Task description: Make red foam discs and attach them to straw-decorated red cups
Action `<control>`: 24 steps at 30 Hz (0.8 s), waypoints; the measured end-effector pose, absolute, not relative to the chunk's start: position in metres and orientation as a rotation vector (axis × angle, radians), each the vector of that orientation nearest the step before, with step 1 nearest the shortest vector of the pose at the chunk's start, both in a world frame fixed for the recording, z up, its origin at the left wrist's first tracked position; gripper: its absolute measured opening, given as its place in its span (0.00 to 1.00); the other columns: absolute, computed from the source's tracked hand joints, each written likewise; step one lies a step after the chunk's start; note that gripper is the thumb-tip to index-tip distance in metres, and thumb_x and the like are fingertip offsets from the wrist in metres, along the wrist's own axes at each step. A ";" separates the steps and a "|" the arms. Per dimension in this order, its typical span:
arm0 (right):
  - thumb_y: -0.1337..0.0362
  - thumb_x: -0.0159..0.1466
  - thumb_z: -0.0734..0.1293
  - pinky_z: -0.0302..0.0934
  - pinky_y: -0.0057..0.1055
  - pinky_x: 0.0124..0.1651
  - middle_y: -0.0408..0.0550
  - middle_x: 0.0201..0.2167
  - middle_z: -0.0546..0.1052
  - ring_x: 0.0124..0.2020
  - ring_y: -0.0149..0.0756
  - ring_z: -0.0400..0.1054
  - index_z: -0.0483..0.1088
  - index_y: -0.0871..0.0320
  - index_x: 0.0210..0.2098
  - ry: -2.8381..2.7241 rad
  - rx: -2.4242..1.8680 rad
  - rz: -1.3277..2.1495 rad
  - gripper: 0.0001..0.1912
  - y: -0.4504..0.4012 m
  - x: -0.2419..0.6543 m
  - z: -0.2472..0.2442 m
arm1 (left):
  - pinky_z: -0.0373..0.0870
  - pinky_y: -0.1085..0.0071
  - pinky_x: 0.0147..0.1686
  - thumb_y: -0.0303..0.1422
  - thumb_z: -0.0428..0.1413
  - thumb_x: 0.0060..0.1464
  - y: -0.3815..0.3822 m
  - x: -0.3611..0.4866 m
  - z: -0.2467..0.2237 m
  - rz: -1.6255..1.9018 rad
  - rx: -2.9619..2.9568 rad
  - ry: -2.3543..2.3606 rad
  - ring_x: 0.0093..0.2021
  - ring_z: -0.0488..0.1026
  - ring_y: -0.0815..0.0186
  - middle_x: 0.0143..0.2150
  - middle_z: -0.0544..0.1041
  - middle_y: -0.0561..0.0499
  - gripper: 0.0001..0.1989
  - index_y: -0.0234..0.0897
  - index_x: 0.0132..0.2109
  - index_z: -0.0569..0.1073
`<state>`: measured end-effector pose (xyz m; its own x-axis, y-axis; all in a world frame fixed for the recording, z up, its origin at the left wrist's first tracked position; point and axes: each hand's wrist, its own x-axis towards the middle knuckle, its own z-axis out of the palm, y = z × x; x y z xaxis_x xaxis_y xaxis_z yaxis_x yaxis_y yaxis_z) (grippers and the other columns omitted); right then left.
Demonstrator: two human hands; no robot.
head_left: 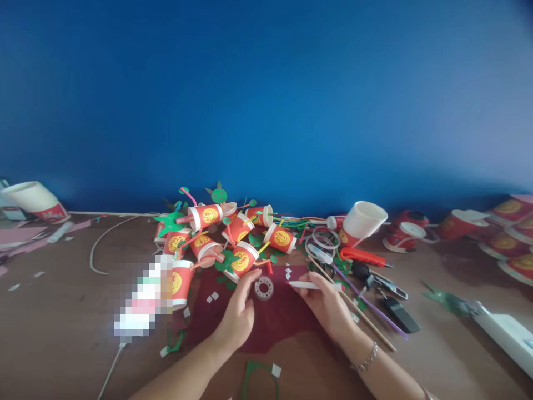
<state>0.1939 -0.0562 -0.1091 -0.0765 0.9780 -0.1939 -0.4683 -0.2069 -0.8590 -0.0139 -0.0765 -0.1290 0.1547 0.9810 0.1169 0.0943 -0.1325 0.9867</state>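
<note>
My right hand (327, 303) holds a white marker (308, 285) with red ends, lying almost level, its tip pointing left. A bracelet circles that wrist. My left hand (238, 311) is open at the left side of a round white ring (264, 288) with small holes, like a roll core; whether the fingertips touch it I cannot tell. Both hands are over a dark red sheet (283, 328) on the table. Small white paper pieces (288, 272) lie between the hands, and a short red tube (269, 268) lies just behind the ring.
Red paper cups (244, 260) with green paper shapes and straws are heaped behind my hands. Stacked white cups (366, 219), an orange cutter (363, 256), wooden stick (366, 319), keys with a black fob (400, 315) and scissors (452, 303) lie right. A blue wall (266, 111) stands behind.
</note>
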 end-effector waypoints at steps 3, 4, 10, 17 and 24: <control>0.54 0.58 0.69 0.57 0.31 0.37 0.43 0.20 0.69 0.29 0.35 0.61 0.73 0.58 0.25 -0.774 -0.985 1.556 0.13 -0.054 0.196 -0.111 | 0.51 0.58 0.64 0.19 0.45 0.45 -0.071 -0.018 -0.122 1.090 1.254 1.016 0.64 0.57 0.61 0.62 0.65 0.47 0.30 0.37 0.57 0.65; 0.54 0.57 0.69 0.57 0.31 0.37 0.43 0.20 0.69 0.29 0.35 0.61 0.73 0.58 0.25 -0.778 -0.992 1.551 0.13 -0.053 0.197 -0.112 | 0.51 0.57 0.64 0.20 0.46 0.46 -0.069 -0.019 -0.120 1.077 1.234 0.999 0.63 0.58 0.60 0.61 0.67 0.47 0.28 0.38 0.56 0.67; 0.55 0.56 0.70 0.56 0.29 0.35 0.43 0.21 0.71 0.28 0.33 0.61 0.74 0.58 0.25 -0.874 -1.092 1.398 0.12 -0.050 0.198 -0.106 | 0.54 0.55 0.61 0.29 0.52 0.52 -0.064 -0.025 -0.114 1.076 1.211 0.971 0.59 0.65 0.57 0.55 0.73 0.45 0.17 0.37 0.50 0.72; 0.55 0.61 0.64 0.55 0.29 0.30 0.48 0.24 0.76 0.23 0.32 0.64 0.75 0.61 0.27 -1.230 -0.945 1.951 0.16 -0.110 0.153 -0.094 | 0.56 0.55 0.60 0.39 0.55 0.54 -0.060 -0.023 -0.128 1.187 0.998 0.950 0.58 0.66 0.54 0.54 0.74 0.43 0.17 0.36 0.49 0.74; 0.57 0.60 0.65 0.55 0.26 0.29 0.45 0.20 0.73 0.23 0.30 0.64 0.74 0.62 0.25 -1.039 -0.939 1.970 0.15 -0.109 0.143 -0.090 | 0.56 0.55 0.60 0.40 0.56 0.54 -0.056 -0.021 -0.136 1.226 0.928 0.905 0.57 0.67 0.54 0.52 0.75 0.43 0.17 0.36 0.47 0.75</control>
<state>0.1433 -0.1086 -0.0899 -0.4847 0.8324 -0.2687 -0.2486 -0.4256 -0.8701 -0.0212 -0.0559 -0.1361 0.1161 0.9912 -0.0629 -0.3516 0.1002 0.9308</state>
